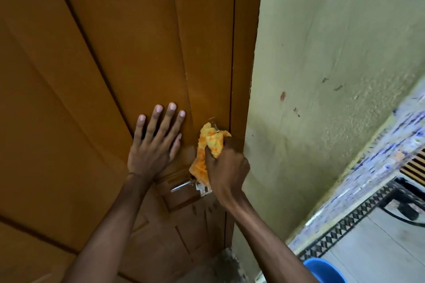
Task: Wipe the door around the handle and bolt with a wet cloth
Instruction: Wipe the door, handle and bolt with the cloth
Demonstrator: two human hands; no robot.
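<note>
A brown panelled wooden door (115,64) fills the left and middle of the head view. My left hand (154,142) lies flat on it with the fingers spread, just left of the lock area. My right hand (226,167) is closed on a crumpled yellow-orange cloth (208,144) and presses it against the door near its right edge. A small metal bolt part (212,120) shows just above the cloth. Below the cloth sits the silver lever handle (184,185), partly hidden by my right wrist. A damp sheen marks the wood above the cloth.
A pale green plaster wall (333,75) stands right of the door frame, with a patterned tile skirting (368,179) at its base. A blue bucket (318,270) sits on the floor at the lower right. A dark metal frame (404,202) is at the far right.
</note>
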